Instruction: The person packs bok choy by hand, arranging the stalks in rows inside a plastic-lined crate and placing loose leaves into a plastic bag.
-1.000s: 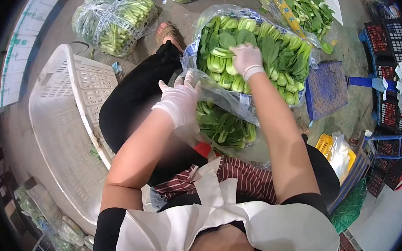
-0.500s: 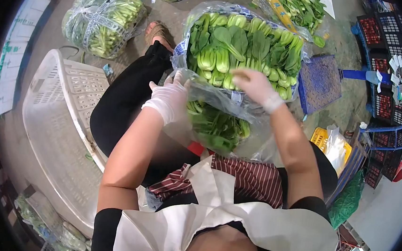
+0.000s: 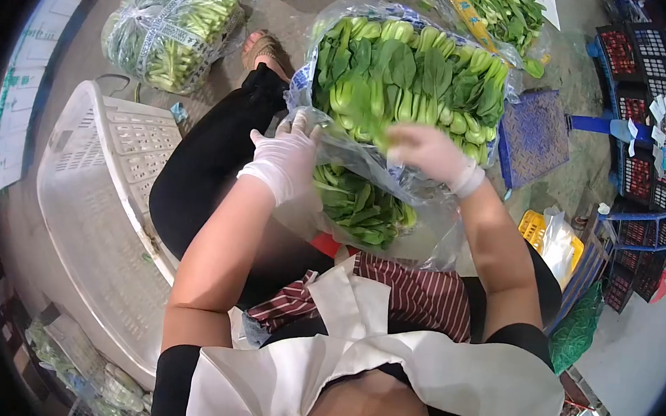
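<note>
Rows of leafy green bok choy (image 3: 429, 79) lie in a clear plastic bag (image 3: 299, 88) with blue print, in front of me. My left hand (image 3: 284, 153), in a white glove, has its fingers closed on the near left edge of that bag. At the near edge of the rows, my gloved right hand (image 3: 431, 155) is closed and partly blurred, with a smeared green bok choy at its fingertips. Nearer my lap, more loose bok choy (image 3: 364, 210) sits under and beside clear plastic.
A white plastic basket (image 3: 106, 213) stands at my left. Beyond it is a wrapped vegetable bundle (image 3: 170, 35). A blue metal platform (image 3: 536, 138) lies right of the bag, with black crates (image 3: 645, 115) farther right and a yellow basket (image 3: 533, 228) nearer.
My right hand went from the middle of the rows to their near edge, and a bok choy now shows blurred at its fingers. The left hand remains at the bag's edge.
</note>
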A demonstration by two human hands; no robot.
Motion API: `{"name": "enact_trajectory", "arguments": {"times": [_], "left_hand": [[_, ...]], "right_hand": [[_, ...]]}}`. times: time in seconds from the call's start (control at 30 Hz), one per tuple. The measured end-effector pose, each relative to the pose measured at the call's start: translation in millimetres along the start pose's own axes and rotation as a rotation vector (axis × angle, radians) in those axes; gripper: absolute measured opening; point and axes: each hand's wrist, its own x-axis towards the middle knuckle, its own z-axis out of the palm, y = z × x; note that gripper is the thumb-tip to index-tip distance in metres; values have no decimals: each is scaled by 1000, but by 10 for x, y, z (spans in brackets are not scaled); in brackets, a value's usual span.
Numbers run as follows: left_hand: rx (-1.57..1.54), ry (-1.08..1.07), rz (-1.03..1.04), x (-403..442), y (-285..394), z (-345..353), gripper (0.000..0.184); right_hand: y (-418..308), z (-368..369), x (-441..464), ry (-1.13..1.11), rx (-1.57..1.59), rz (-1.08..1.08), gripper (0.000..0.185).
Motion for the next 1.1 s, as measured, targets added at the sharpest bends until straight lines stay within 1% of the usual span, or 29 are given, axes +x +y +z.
{"name": "enact_trajectory", "arguments": {"times": [0.03,0.07,0.1,0.13,0.17,0.2,0.23,0.3,0.33,0.4,0.43,0.5,0.53,0.6,0.63,0.67,0.73,0.8,0.83,0.87,0.9,0.93,0.97,1.03,1.07,1.1], "left_hand": [[-9,-17,-11,-5,-7,-5,93],[-16,-33,-24,-13,-12,-17,87],[-29,-59,-20,-42,-14,-55,92],[-23,-59,-17,-48,-5,-57,92],[-27,-53,-14,-56,-3,-62,98],[-33,-49,-14,-69,-7,-65,103],[-29,-49,-21,-83,-8,-79,103],[-69,-85,-10,-91,-7,-128,116],[-60,-84,-13,-62,-13,-110,121],[-63,-91,-11,-87,7,-168,122],[-69,-99,-9,-100,13,-186,122],[-75,-76,-3,-109,-5,-181,122],[-83,-51,8,-117,-19,-158,122],[-94,-15,30,-113,-69,-113,120],[-95,24,55,-112,-98,-96,119],[-103,24,53,-123,-124,-91,119],[-153,70,124,-144,-158,-114,114],[-147,88,128,-140,-144,-122,113],[-135,98,130,-137,-126,-125,113],[-126,105,136,-124,-110,-114,113],[-128,171,158,-113,-102,-83,108],[-131,231,178,-114,-97,-52,103],[-124,224,179,-108,-100,-54,103],[-464,333,221,-48,-119,-114,86],[-455,333,222,-42,-105,-133,86],[-813,573,233,-35,-73,-144,63]], "right_hand": [[-16,-14,-83,-210,-75,50,42],[123,21,-40,-260,52,31,50],[169,72,32,-60,9,47,54],[206,136,156,141,-33,61,58],[252,182,357,304,-180,66,66],[285,271,572,427,-358,47,69],[261,374,765,549,-533,28,73],[-61,514,1006,510,-669,122,82],[-2,634,1178,523,-745,125,85],[1,822,1354,509,-915,228,87],[36,839,1420,470,-984,255,85],[42,774,1435,415,-1022,253,81],[67,703,1407,417,-996,176,71],[152,488,1285,482,-853,-5,58],[318,343,1263,543,-703,-158,51],[388,183,1204,533,-490,-243,50],[494,-11,1043,514,29,-75,45],[524,-56,913,527,-65,-119,45],[534,-27,920,572,-228,-169,46],[558,36,965,620,-332,-115,46],[441,136,1008,663,-434,-60,46],[327,213,1047,641,-528,89,45],[245,312,1088,639,-570,133,47],[282,392,1273,619,-689,221,52],[267,364,1270,625,-683,220,52],[265,320,1244,643,-630,151,44]]}}
